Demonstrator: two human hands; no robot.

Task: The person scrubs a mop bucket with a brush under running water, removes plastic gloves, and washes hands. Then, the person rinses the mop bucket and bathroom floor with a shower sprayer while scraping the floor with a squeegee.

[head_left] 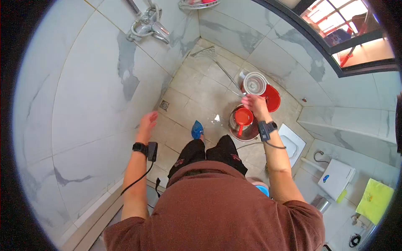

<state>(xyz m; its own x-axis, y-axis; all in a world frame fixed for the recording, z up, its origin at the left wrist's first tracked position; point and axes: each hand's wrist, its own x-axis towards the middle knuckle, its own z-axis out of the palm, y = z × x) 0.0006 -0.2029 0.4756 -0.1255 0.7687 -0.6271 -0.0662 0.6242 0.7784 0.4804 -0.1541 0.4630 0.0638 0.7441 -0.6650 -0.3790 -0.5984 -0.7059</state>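
My left hand [147, 124] is held out beside the tiled left wall, fingers apart and holding nothing. On the other side, my right hand [253, 105] has its fingers closed at the near end of the long metal handle of a floor mop [226, 73]. The mop's wide greyish head rests on the floor near the far corner. Just below my right hand stands a metal basin [250, 136] with a red dipper [243, 116] in it. A red bucket [274, 98] with a round whitish basin [255, 83] by it stands close beyond that hand.
A squat toilet [292, 144] is set at the right, with a white cistern [336, 180] on the wall. A chrome shower tap [150, 26] juts from the left wall. There is a drain [164, 105] in the tiled floor. My foot wears a blue cover [197, 129].
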